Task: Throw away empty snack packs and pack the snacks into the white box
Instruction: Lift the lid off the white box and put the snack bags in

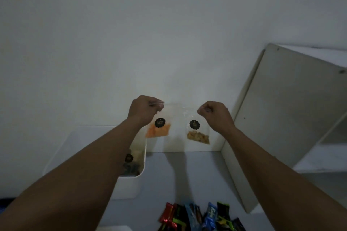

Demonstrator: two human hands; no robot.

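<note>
- Lying nearest on the tabletop (187, 174), a row of wrapped snack bars (199, 215) sits just right of centre. They look full, so I judge they belong in the box, not the bin.
- Farther and to the left, the white box (127, 187) stands open, with a few labelled packs (130, 165) inside near its far right corner.
- Above the box's far right rim, the left hand (143, 108) has its grip pinched on the top edge of a clear bag of orange snacks (158, 129), which hangs freely.
- To the right, apart from it, the right hand (216, 114) has its grip pinched on the top corner of a clear bag of tan snacks (198, 135), which hangs over bare tabletop.
- Both bags show food at the bottom, so neither looks empty; the step seems to be checking them before boxing.
- To do it well, lower the orange bag first, as it is nearest the box, and lay it flat beside the packs. Then carry the tan bag leftward, keeping each pinch on the sealed top.
- Farthest stand a plain wall (169, 43) and, at right, a slanting shelf panel (281, 108).
</note>
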